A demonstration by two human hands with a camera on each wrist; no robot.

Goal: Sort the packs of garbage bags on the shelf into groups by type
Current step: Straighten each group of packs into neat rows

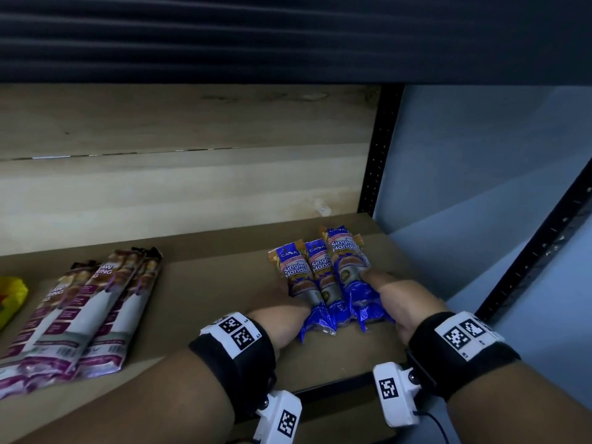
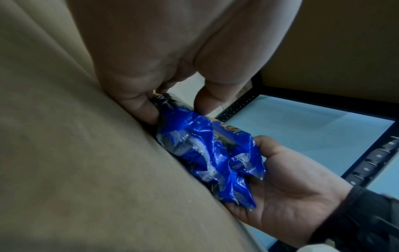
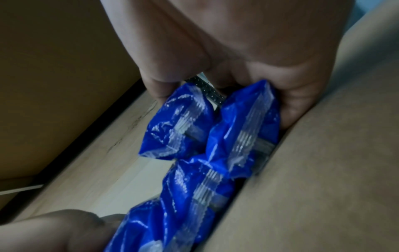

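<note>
Three blue "Singlet Handle" garbage bag packs (image 1: 323, 277) lie side by side on the brown shelf board (image 1: 217, 283), right of centre. My left hand (image 1: 278, 306) grips the left side of this bunch, and my right hand (image 1: 397, 299) grips the right side. The left wrist view has my thumb and fingers curled round the crinkled blue packs (image 2: 207, 153), with the right hand's palm (image 2: 291, 196) against them. In the right wrist view my thumb and fingers curl round the blue pack ends (image 3: 215, 136). Several purple-and-white drawstring packs (image 1: 80, 315) lie fanned out at the left.
A yellow pack (image 1: 9, 296) shows at the far left edge. A black perforated upright (image 1: 378, 155) stands behind the blue packs, and another (image 1: 538, 251) runs down the right side. A pale blue wall lies beyond. Bare board separates the two groups.
</note>
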